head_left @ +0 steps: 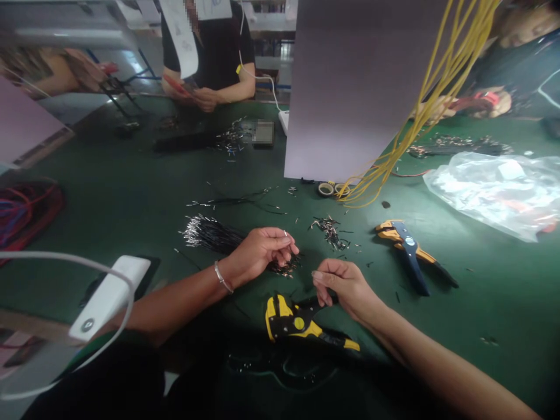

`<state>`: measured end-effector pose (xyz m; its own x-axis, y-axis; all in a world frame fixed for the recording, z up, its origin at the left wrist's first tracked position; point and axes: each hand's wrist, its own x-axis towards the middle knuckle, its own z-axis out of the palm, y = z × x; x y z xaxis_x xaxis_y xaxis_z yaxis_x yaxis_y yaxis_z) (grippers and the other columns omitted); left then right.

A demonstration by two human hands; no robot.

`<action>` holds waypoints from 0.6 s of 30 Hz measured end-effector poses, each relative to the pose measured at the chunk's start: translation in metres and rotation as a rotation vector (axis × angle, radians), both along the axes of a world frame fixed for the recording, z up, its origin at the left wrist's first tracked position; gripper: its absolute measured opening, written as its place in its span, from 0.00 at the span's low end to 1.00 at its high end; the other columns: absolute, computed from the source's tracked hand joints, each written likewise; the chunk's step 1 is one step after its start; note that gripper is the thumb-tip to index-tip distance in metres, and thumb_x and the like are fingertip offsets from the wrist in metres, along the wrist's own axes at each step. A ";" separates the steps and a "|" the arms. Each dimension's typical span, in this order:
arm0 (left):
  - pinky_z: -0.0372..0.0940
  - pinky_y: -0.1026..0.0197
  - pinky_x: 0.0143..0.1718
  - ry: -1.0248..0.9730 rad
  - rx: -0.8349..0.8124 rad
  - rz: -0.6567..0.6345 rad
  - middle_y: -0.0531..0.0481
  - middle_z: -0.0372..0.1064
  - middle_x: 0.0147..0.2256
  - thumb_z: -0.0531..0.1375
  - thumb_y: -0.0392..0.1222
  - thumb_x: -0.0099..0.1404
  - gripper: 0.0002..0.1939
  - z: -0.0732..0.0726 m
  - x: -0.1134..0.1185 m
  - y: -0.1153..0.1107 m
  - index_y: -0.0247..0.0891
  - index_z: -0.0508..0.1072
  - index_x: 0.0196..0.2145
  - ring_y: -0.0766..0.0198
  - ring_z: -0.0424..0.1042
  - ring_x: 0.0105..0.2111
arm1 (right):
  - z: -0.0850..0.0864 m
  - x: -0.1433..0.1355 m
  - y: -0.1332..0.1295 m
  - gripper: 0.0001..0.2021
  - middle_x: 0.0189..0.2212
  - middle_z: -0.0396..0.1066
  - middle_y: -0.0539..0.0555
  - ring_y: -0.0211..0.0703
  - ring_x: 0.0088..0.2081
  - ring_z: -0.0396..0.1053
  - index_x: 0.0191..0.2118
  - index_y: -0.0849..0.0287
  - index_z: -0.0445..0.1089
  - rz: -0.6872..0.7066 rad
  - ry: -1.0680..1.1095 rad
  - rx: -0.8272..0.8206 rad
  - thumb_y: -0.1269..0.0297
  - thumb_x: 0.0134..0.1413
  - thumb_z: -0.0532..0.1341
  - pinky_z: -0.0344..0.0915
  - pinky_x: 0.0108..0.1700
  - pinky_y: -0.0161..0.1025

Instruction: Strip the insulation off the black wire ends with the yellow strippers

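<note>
My left hand [268,249], with a bracelet at the wrist, is closed in a pinch. A small silvery tip [286,233] sticks up at its fingertips, seemingly the end of a thin wire. Under and beside this hand lies a bundle of black wires [214,232] with bright metal ends at its left. My right hand [343,284] has thumb and fingers pressed together; what they hold, if anything, is too small to make out. Just below the right fingers lies a yellow-and-black wire stripper [297,321], one handle partly covered by that hand.
A second wire stripper [409,245] lies at right. Scraps of black wire [331,232] are scattered ahead, near tape rolls [326,189] and hanging yellow wires [406,146]. A white power strip [111,294] stands left, a plastic bag [494,189] far right. Co-workers hold red-handled tools across the table.
</note>
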<state>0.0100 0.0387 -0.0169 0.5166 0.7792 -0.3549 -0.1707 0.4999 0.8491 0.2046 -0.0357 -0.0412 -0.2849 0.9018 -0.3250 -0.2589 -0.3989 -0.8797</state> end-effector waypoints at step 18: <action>0.63 0.66 0.23 0.055 0.033 0.007 0.45 0.72 0.27 0.64 0.37 0.57 0.07 -0.001 0.001 0.000 0.27 0.73 0.26 0.70 0.68 0.21 | 0.002 0.003 0.000 0.14 0.09 0.59 0.43 0.29 0.11 0.51 0.19 0.60 0.65 0.096 0.120 -0.065 0.63 0.47 0.67 0.58 0.16 0.31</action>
<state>0.0113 0.0386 -0.0181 0.4913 0.7945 -0.3569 -0.1267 0.4706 0.8732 0.2080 -0.0355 -0.0389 -0.4094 0.8465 -0.3402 -0.3186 -0.4821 -0.8162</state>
